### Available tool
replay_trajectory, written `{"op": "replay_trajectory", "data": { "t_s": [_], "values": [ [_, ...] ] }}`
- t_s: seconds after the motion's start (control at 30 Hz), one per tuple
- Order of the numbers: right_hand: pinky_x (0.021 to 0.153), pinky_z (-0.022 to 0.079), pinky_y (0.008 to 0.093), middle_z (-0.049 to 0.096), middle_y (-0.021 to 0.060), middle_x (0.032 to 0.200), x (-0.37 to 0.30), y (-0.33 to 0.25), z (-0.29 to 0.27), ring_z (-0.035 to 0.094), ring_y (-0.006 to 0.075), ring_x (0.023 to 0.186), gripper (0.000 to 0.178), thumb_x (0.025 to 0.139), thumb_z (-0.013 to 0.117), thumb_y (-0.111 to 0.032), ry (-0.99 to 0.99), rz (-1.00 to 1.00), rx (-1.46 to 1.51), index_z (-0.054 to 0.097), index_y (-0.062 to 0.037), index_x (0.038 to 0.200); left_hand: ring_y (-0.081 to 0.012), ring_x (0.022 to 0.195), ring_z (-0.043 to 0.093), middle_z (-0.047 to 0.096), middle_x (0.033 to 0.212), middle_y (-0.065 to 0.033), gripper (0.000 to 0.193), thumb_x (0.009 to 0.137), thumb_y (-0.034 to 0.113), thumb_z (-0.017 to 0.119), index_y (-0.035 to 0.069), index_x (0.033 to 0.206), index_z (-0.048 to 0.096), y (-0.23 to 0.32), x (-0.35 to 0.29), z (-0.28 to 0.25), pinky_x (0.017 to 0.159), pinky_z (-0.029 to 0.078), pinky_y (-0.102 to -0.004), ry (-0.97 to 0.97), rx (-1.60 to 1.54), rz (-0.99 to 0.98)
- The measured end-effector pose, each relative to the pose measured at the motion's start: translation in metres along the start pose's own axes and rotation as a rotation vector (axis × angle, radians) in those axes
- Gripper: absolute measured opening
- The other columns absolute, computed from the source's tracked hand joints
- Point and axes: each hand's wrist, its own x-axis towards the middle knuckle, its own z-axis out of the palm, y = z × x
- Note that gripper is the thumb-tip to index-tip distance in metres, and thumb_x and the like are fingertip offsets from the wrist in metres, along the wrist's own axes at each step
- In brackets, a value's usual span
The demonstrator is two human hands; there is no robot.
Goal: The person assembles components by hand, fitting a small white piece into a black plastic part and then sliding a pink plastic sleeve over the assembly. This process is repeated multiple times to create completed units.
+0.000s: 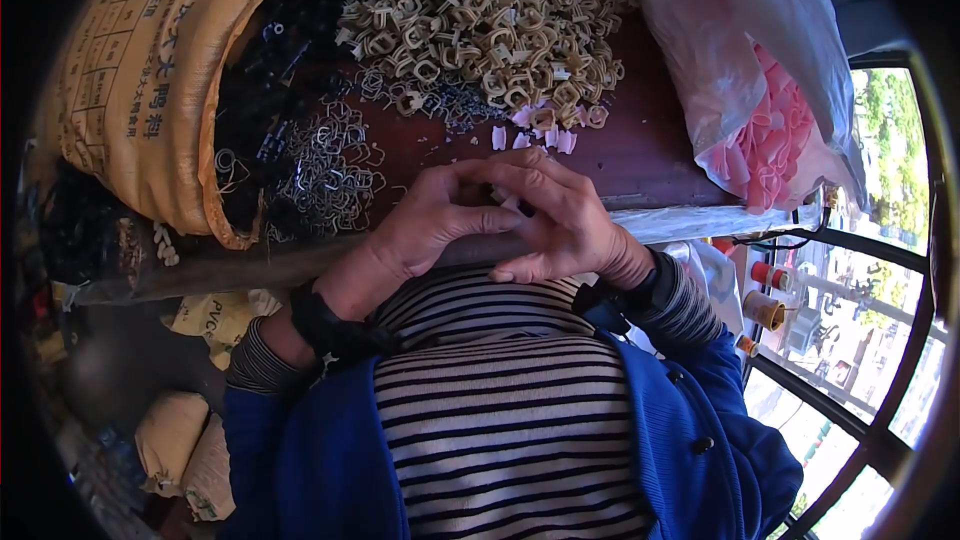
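Over the near edge of the table, my left hand (pixel 432 223) and my right hand (pixel 562 212) meet with fingers closed in. Between their fingertips is a small pale piece (pixel 512 202), mostly hidden by the fingers, so its exact kind cannot be made out. Just beyond my hands lie several small pink plastic pieces (pixel 499 138). Behind them rises a large heap of beige plastic buckle-like rings (pixel 490 20). To the left of my hands is a pile of bent silver wire hooks (pixel 325 170).
A yellow woven sack (pixel 150 70) lies open at the left, with dark small parts at its mouth. On the right, a white plastic bag (pixel 700 40) holds pink pieces (pixel 775 130). The dark red table (pixel 650 140) ends in a foil-like edge. Thread spools (pixel 768 277) stand by the window.
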Motion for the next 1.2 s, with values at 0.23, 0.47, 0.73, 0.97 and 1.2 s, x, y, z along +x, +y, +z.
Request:
{"op": "replay_trajectory", "data": {
  "t_s": [0.23,0.47,0.73,0.97,1.2],
  "values": [
    [0.070,0.043,0.0319,0.053,0.0143,0.090,-0.001,0.002,0.002,0.053,0.0238,0.076,0.070,0.055,0.075,-0.038,0.074,-0.010,0.014,0.048,0.0041,0.105,-0.0090,0.083,0.050,0.053,0.087,-0.0009,0.046,0.066,0.003,0.066,-0.001,0.108,0.049,-0.003,0.001,-0.002,0.077,0.041,-0.0222,-0.009,-0.036,-0.003],
    [0.071,0.043,0.0323,0.056,0.0110,0.086,0.001,0.006,0.001,0.053,0.0226,0.076,0.057,0.058,0.074,-0.034,0.087,-0.094,0.045,0.052,0.0023,0.097,-0.0098,0.087,0.052,0.056,0.092,-0.0039,0.046,0.066,0.002,0.066,-0.002,0.109,0.048,-0.009,0.003,-0.004,0.078,0.041,-0.0217,0.011,-0.043,-0.010],
    [0.073,0.042,0.0328,0.057,0.0108,0.087,-0.003,0.004,-0.003,0.053,0.0236,0.079,0.047,0.063,0.070,-0.031,0.096,-0.006,0.101,0.054,0.0010,0.094,-0.0142,0.093,0.051,0.054,0.097,-0.0062,0.049,0.066,0.005,0.067,-0.002,0.110,0.046,-0.003,0.005,-0.001,0.083,0.041,-0.0263,-0.024,0.000,-0.047],
    [0.073,0.042,0.0341,0.055,0.0134,0.092,0.002,0.004,-0.005,0.053,0.0272,0.080,0.047,0.064,0.069,-0.030,0.130,-0.004,0.173,0.052,0.0022,0.095,-0.0123,0.091,0.051,0.053,0.101,-0.0060,0.051,0.067,0.003,0.066,-0.001,0.113,0.044,0.002,0.007,-0.004,0.079,0.041,-0.0235,0.040,-0.051,-0.071],
    [0.072,0.043,0.0345,0.052,0.0147,0.089,0.000,0.000,0.002,0.052,0.0295,0.080,0.048,0.063,0.069,-0.028,0.125,-0.038,0.138,0.051,0.0020,0.097,-0.0162,0.099,0.046,0.048,0.108,-0.0096,0.064,0.066,0.009,0.064,0.000,0.122,0.033,0.012,0.006,-0.004,0.086,0.037,-0.0288,-0.052,0.096,-0.035]
  ]
}}
